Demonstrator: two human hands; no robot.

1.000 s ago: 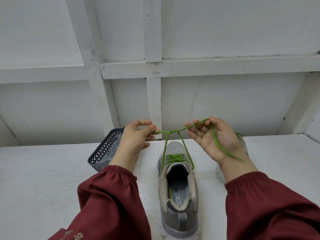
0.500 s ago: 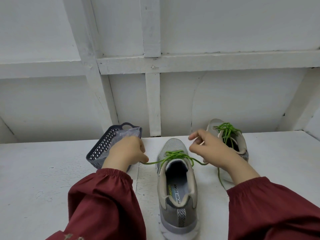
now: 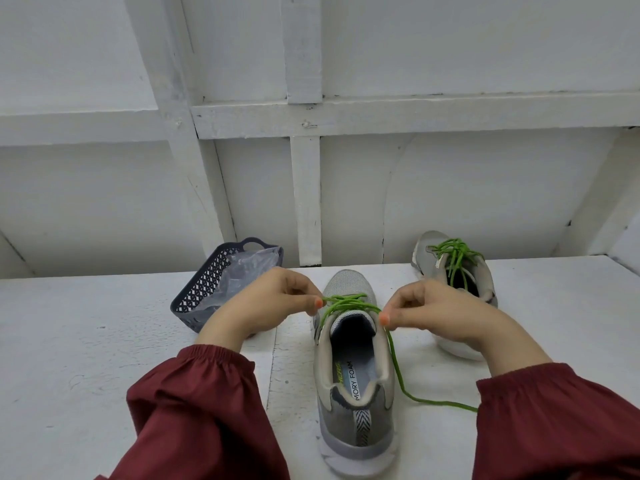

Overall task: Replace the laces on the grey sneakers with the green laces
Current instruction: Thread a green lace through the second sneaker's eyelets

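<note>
Head camera looks down at a white table (image 3: 86,358) where two grey sneakers sit. The near sneaker (image 3: 356,403) lies right in front of the person, between the two arms, with its heel toward us and its toe pointing away. A green lace (image 3: 346,301) crosses over its top, just above the opening. The left hand (image 3: 266,306) pinches one side of that lace between thumb and finger, with the other fingers curled in. The right hand (image 3: 443,317) pinches the other side the same way. From under it a long loose tail (image 3: 408,393) runs down beside the shoe and off along the table toward the right sleeve (image 3: 554,427).

The far sneaker (image 3: 424,251) stands behind the right hand, close to the wall. A second lace (image 3: 453,254), green too, is bunched on top of it. I think that shoe is mostly done, though I cannot tell if it is tied in a bow.

Off to the left sits a dark basket (image 3: 194,299) with a crinkly plastic bag (image 3: 249,268) inside, just behind the left hand.

My guess is that the step in hand is the tying — the lace looks threaded up the near sneaker, and the two hands seem to draw its ends out to the sides to make it snug. Next would come a bow. That calls for a gentle, even pull from both hands, so the crossing sits flat on the tongue. Then the right hand would need to gather up that long tail — it is too far out to fold into a loop from where it lies.
</note>
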